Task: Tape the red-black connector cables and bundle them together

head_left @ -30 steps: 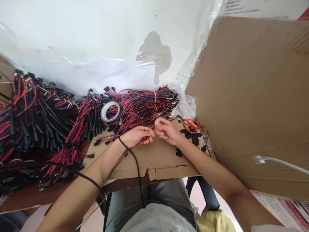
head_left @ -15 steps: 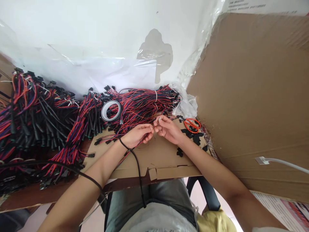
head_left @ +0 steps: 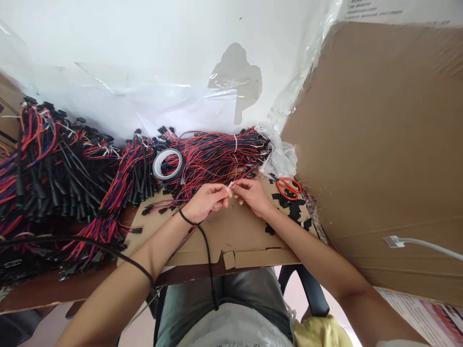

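Observation:
My left hand (head_left: 209, 198) is closed in a pinch on a thin red and dark wire harness (head_left: 190, 234), whose wires trail below the wrist toward the lower left. A small white piece (head_left: 230, 184) shows between the fingertips of both hands; whether it is a connector or tape I cannot make out. My right hand (head_left: 253, 195) is closed, thumb and forefinger pinched at the right side of that white piece. Both hands are just above the cardboard sheet (head_left: 238, 236), fingertips almost touching. A black cord band (head_left: 186, 218) circles my left wrist.
Behind the hands lies a tied bundle of red and black wires (head_left: 217, 154), with a roll of black tape (head_left: 168, 164) on its left. Orange-handled scissors (head_left: 288, 188) and black scraps (head_left: 294, 209) lie right. More harnesses (head_left: 65, 168) are heaped left. A cardboard wall (head_left: 376, 144) stands right.
The white piece has shifted from my right fingertips to between both hands. My right hand has lowered slightly and its fingers have turned downward. The left hand has stayed nearly in place.

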